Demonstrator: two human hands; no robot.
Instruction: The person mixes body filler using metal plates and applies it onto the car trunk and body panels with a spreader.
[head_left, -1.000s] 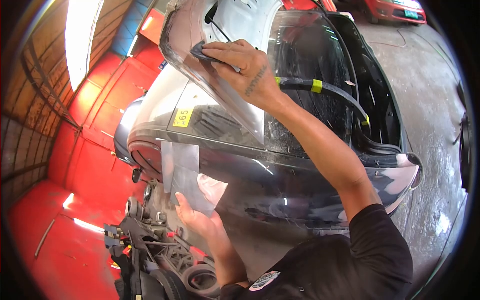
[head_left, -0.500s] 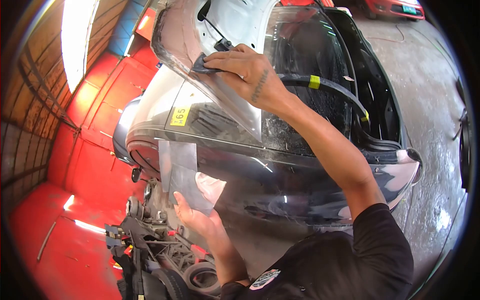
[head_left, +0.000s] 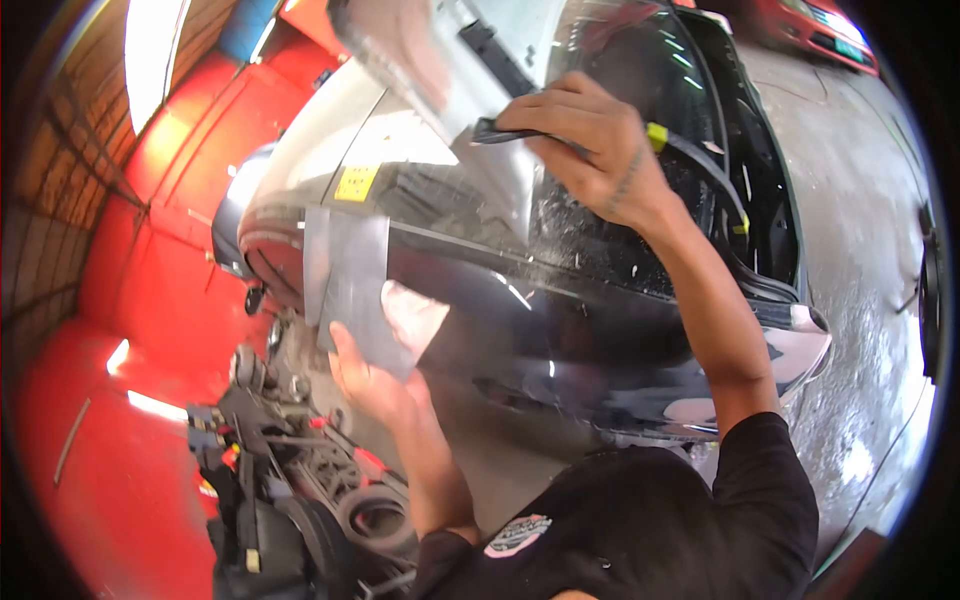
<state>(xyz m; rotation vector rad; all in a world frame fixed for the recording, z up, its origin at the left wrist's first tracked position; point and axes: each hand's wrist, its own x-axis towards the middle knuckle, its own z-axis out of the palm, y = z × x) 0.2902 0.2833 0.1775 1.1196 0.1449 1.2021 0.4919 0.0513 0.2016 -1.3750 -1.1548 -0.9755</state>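
My right hand pinches a folded piece of dark grey sandpaper at the edge of a raised white car panel with pinkish patches. Motion blurs the panel, and whether the paper touches it I cannot tell. Lower down, my left hand is closed round several flat grey sandpaper sheets, its thumb on the near side. A pale pink piece sticks out beside those sheets; its material is unclear. Behind both hands stands a dark car with dusty glass.
A yellow sticker is on the car's glass. Car parts and a tyre lie on the floor at lower left, near a red wall. A red car is parked at upper right on the wet-looking floor.
My right hand has moved right and slightly down along the panel with the sandpaper. My left hand still holds its sheets. The whole view has shifted a little.
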